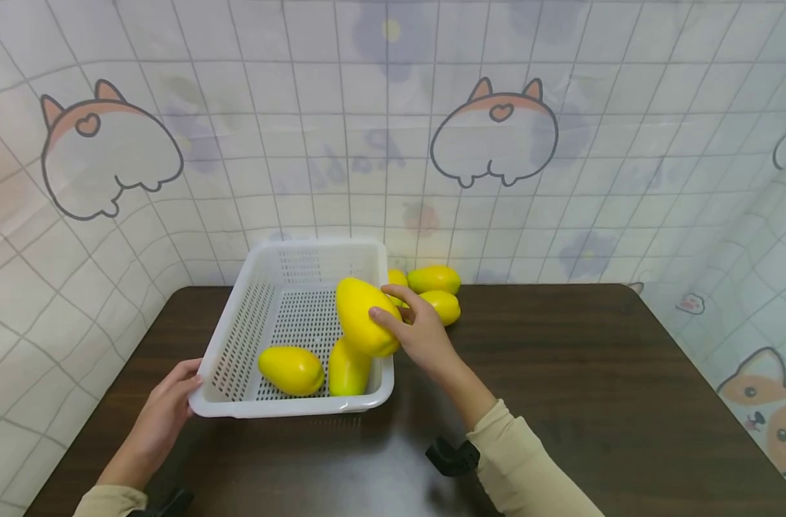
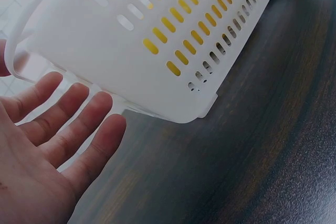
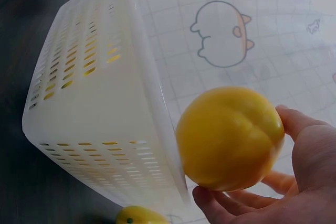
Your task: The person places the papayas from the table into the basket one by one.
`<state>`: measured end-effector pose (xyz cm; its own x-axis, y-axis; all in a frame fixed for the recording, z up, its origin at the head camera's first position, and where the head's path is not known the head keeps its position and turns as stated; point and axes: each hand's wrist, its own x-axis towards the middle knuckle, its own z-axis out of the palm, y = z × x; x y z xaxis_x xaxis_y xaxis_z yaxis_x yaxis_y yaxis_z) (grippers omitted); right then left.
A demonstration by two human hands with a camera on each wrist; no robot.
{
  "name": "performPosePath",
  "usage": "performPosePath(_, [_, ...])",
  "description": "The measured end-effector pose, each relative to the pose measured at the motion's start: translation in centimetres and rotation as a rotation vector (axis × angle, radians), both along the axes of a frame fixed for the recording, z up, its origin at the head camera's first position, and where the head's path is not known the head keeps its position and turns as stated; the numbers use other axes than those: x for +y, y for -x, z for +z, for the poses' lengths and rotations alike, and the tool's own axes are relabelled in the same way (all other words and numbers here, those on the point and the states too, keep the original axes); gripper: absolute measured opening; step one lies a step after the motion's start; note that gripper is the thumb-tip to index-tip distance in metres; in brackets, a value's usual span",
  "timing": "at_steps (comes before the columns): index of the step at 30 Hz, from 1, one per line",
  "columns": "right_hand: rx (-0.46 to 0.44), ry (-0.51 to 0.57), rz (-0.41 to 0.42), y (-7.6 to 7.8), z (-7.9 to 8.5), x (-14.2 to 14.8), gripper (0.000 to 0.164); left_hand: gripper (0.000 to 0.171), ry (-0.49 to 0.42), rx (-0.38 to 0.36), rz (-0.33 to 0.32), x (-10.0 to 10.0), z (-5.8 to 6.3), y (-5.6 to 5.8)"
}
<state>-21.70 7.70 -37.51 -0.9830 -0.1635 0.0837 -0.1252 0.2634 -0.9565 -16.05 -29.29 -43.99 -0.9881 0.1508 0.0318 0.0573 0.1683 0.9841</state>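
Observation:
My right hand (image 1: 425, 334) holds a yellow mango (image 1: 362, 316) between thumb and fingers, over the right side of a white plastic basket (image 1: 234, 409). In the right wrist view the held mango (image 3: 231, 140) shows its rounded end, right at the basket's rim (image 3: 157, 87). Two more mangoes lie inside: one on its side (image 1: 292, 370), the other (image 1: 349, 370) partly hidden under the held one. My left hand (image 1: 167, 409) grips the basket's near left corner. The left wrist view has its fingers (image 2: 86, 124) along the outer wall, with the thumb over the rim.
Several yellow mangoes (image 1: 435, 278) lie on the dark wooden table (image 1: 561, 388) just right of the basket, partly hidden by it and my right hand. A tiled-pattern sheet with cartoon animals (image 1: 496, 133) hangs behind the table and down both sides.

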Motion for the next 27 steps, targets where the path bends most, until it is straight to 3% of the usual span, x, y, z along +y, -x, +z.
performPosePath(13, [-0.021,-0.037,0.000,0.1,-0.8,0.0,0.042,0.031,-0.013,-0.003,0.004,0.1,0.1,-0.1])
performPosePath(19, [0.005,-0.021,-0.007,0.2,-1.0,0.5,0.044,0.029,-0.029,-0.003,-0.006,-0.1,0.1,0.0])
performPosePath(22, [-0.007,0.001,0.009,-0.5,0.1,0.7,0.045,0.029,-0.033,-0.007,-0.008,-0.1,0.0,-0.1])
performPosePath(27, [0.001,0.001,-0.003,-0.2,-0.4,1.5,0.046,0.030,-0.022,-0.024,-0.003,-0.2,0.0,0.0])
